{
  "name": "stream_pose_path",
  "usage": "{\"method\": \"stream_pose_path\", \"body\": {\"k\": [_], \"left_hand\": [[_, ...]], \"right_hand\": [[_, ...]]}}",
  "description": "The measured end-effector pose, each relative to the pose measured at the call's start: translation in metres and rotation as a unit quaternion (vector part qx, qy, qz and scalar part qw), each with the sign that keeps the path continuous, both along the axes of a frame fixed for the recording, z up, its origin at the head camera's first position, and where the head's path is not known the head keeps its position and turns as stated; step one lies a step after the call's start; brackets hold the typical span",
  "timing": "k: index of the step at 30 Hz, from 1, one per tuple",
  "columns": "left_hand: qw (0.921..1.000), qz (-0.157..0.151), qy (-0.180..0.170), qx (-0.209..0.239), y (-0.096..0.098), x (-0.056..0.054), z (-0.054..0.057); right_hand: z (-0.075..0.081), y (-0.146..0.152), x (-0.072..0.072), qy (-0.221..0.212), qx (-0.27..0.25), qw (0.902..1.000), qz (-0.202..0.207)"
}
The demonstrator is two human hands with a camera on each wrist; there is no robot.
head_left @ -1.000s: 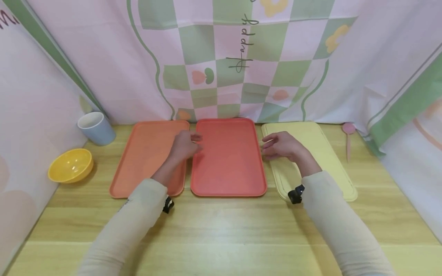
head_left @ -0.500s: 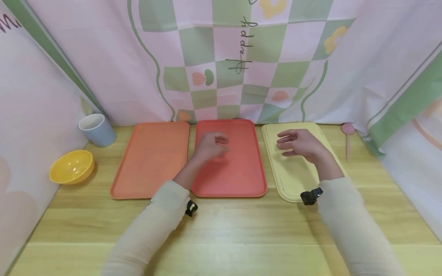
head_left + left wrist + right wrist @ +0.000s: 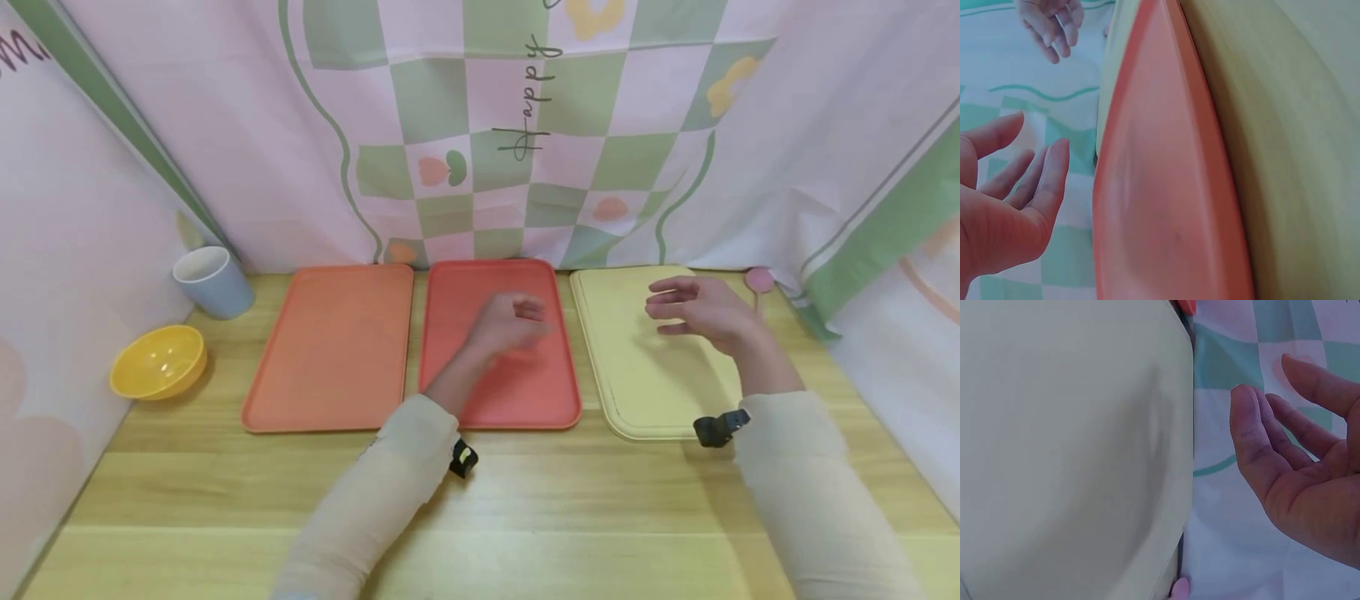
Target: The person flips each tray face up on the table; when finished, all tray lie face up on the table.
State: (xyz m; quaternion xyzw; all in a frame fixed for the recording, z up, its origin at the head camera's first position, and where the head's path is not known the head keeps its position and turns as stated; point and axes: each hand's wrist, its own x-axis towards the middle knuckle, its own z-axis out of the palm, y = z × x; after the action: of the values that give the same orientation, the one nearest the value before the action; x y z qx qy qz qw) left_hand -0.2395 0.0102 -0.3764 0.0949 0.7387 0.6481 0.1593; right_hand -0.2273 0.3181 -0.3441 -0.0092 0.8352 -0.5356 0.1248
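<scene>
Above the red tray (image 3: 480,392) hovers my left hand (image 3: 507,323), its fingers loosely bent around nothing; the left wrist view shows this hand (image 3: 1016,200) apart from the tray. My right hand (image 3: 701,310) hangs over the right part of the yellow tray (image 3: 630,375), fingers relaxed and spread from the thumb, holding nothing. In the right wrist view a soft shadow falls on the pale tray (image 3: 1072,425) beside that hand (image 3: 1304,462). An orange tray (image 3: 330,350) lies left of the red one. Beyond my right hand is a pink spoon (image 3: 759,281), its handle partly hidden.
At the left edge of the wooden table (image 3: 510,500) stand a blue cup (image 3: 215,285) and a yellow bowl (image 3: 159,363). A checkered curtain (image 3: 427,100) hangs right behind the trays, and cloth also closes off both sides.
Both hands have moved to the right. My left hand went from the orange tray's right edge to over the red tray; my right hand crossed from the yellow tray's left edge toward the spoon.
</scene>
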Motion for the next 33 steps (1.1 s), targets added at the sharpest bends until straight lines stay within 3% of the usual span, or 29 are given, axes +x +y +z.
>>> {"method": "stream_pose_path", "body": {"k": [12, 21, 25, 33], "left_hand": [[0.9978, 0.003, -0.036, 0.056, 0.036, 0.000, -0.003], [0.9943, 0.037, -0.062, 0.079, 0.055, -0.004, -0.007], [0.9931, 0.052, -0.077, 0.072, 0.061, -0.004, -0.007], [0.9946, 0.060, -0.082, 0.022, 0.078, -0.004, -0.005]], "right_hand": [[-0.008, 0.040, 0.002, 0.001, 0.002, 1.0000, 0.001], [-0.020, 0.073, 0.002, -0.004, -0.006, 0.9998, -0.019], [-0.024, 0.084, 0.002, -0.001, -0.010, 0.9997, -0.021], [-0.025, 0.098, 0.002, -0.008, -0.065, 0.9967, -0.048]]}}
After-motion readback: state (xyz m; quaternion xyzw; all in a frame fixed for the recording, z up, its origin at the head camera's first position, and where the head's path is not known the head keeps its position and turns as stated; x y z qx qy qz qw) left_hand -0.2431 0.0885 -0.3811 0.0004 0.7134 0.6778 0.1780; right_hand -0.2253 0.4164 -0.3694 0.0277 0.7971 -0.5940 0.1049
